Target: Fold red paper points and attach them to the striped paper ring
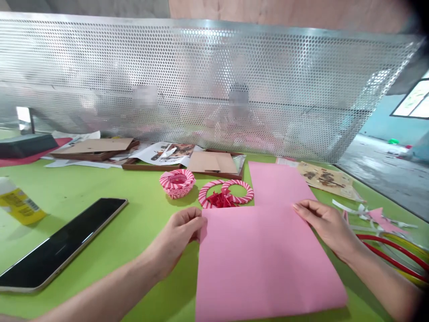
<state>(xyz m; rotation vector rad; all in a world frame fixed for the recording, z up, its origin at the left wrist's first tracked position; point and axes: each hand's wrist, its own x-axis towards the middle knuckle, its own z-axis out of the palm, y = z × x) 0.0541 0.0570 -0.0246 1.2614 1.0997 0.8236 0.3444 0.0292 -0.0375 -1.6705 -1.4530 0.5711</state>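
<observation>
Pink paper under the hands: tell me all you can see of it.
The pink paper sheet lies flat on the green tabletop, plain and matte, with no visible marks. A narrower pink section extends past its far edge; whether it is separate is unclear. The right hand rests on it; the left hand is at its far-left corner.

Bare forearms (378, 279), nails (295, 207) prob. short

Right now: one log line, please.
left hand: at pink paper edge | right hand: on paper | nearby: striped paper rings
</observation>
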